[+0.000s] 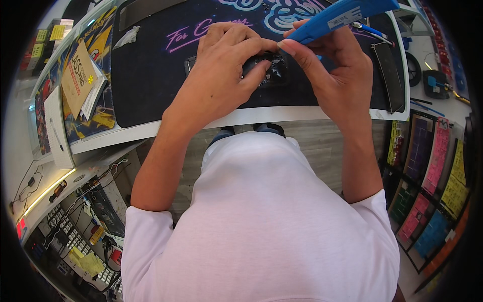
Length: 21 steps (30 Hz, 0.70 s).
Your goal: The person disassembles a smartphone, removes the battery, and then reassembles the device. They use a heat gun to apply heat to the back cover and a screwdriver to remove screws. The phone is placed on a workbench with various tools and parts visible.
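Note:
A flat black phone [275, 72] with shiny inner parts showing lies on the dark desk mat near its front edge. Over its left part is my left hand [229, 68], fingers curled and thumb resting on the phone; the hand hides much of it. My right hand [332, 65] is closed on a long blue object [347, 19] that narrows toward the fingertips and carries a small pale label. It slants up to the right, and its exact kind is unclear. The tips of my right thumb and forefinger meet just above the phone's right end, near my left forefinger.
On the mat lie a crumpled clear wrapper [127, 38], a black slab like a screen [388, 75] and a blue pen-like tool [371, 30]. Papers and a brown booklet [80, 75] are at the left. Cables clutter a lower shelf [83, 201]; coloured packets fill a rack [435, 156] at right.

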Motion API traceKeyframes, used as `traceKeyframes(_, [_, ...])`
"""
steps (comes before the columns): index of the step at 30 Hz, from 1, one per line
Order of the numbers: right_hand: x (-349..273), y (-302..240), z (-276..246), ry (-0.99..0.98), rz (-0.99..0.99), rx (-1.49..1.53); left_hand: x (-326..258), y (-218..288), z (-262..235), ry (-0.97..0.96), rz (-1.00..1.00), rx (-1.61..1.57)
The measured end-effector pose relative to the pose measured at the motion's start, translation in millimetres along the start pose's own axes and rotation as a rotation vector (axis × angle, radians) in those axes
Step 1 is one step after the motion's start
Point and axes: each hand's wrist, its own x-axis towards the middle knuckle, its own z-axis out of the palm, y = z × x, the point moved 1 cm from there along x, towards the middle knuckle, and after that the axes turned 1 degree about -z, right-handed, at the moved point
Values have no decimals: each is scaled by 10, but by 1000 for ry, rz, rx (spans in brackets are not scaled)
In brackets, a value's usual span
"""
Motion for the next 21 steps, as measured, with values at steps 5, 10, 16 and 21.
traceKeyframes(5, [-3,-6,-8,-6,11,-15,-9,-10,-34,5,-14,7])
traceKeyframes(10, [14,-8,3,-19,29,-3,-33,-35,-91,22,-43,-13])
traceKeyframes(16, [31,-26,7,-26,46,-9,-57,-56,-132,33,-52,13])
traceKeyframes(21, [38,-27,8,-40,54,-23,-88,-47,-123,46,-49,24])
